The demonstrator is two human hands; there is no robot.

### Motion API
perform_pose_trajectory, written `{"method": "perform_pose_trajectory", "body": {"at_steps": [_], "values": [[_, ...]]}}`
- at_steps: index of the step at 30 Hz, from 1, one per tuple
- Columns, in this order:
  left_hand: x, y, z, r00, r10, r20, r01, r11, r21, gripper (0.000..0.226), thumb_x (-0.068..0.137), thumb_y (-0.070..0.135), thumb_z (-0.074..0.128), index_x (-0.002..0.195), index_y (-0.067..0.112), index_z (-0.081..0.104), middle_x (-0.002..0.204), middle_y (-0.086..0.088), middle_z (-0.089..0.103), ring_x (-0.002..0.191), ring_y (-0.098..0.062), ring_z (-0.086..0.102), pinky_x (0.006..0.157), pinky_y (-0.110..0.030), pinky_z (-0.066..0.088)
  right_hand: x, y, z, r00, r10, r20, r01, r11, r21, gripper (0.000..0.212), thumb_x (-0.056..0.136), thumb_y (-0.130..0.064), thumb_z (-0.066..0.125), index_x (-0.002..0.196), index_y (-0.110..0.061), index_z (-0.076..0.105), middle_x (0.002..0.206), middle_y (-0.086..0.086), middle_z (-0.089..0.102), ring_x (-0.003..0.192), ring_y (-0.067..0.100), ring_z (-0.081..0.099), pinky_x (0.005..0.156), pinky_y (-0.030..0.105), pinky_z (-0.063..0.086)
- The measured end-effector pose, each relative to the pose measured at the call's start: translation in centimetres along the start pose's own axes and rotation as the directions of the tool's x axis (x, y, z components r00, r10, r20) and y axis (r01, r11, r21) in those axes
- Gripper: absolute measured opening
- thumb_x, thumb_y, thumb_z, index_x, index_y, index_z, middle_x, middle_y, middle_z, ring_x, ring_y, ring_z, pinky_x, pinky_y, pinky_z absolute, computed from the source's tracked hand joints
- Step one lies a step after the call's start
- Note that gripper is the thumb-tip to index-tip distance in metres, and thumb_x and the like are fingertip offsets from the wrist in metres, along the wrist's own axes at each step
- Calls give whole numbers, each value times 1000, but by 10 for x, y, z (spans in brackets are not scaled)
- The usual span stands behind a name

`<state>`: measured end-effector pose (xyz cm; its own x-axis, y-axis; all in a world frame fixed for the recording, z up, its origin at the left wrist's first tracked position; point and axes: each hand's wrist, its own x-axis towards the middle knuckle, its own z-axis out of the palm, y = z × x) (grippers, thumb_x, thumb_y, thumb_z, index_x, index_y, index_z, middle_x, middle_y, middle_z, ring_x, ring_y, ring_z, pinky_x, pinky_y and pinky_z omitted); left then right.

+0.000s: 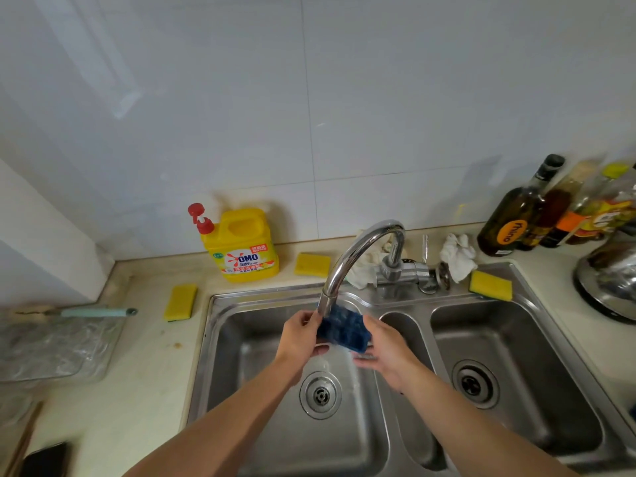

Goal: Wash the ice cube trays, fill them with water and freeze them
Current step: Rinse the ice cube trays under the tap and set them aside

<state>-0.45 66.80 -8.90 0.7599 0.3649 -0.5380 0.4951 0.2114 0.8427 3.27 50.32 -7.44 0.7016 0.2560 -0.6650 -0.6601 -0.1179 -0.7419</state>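
While the blue ice cube tray (pixel 345 330) sits under the faucet (pixel 347 263), the left hand (pixel 299 339) and right hand (pixel 385 352) grip its ends above the sink (pixel 220 339).

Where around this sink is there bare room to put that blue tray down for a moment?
Bare counter lies between the left sponge, the sink's left rim and the clear plastic. The right basin holds nothing. Crowded: rags and a second sponge around the faucet, bottles and a steel pot at far right.

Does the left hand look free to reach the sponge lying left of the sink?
Probably not yet: the left hand grips the blue ice cube tray. Nothing stands between it and the sponge, though.
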Motion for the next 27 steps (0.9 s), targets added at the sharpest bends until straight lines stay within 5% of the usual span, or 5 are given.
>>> {"method": "perform_pose_trajectory", "body": {"at_steps": [7,14,21,27], "values": [[-2,0,-15,986,-127,-105,107,979,-175,26,108,32,40,108,18,63,102,-10,72,90,-25,73,63,-32,58,-10,-10,18,996,-67,60,71,996,-56,31,109,-45,40,115,-27,65,110,7,73,99,24,73,79,37,61],[-5,-8,-6,999,-45,27,46,996,-71,21,104,25,52,109,12,67,96,-15,75,81,-26,77,65,-30,59,-13,1,1,1000,1,-7,-1,999,-43,40,107,-50,41,126,-19,60,112,12,70,100,27,71,75,35,60],[-1,-3,-10,997,-50,-58,44,993,-109,23,106,23,47,104,11,67,98,-14,74,85,-27,74,64,-30,60,-13,-3,10,998,-40,44,42,998,-40,34,108,-48,41,123,-24,60,116,10,71,104,25,70,74,34,60],[-1,-3,-2,1000,-8,29,9,999,-41,15,100,21,60,112,15,67,98,-13,74,77,-23,77,63,-27,58,-10,1,1,1000,5,-7,-5,1000,-3,29,107,-46,44,122,-26,58,117,10,69,103,27,70,81,40,61]]}}
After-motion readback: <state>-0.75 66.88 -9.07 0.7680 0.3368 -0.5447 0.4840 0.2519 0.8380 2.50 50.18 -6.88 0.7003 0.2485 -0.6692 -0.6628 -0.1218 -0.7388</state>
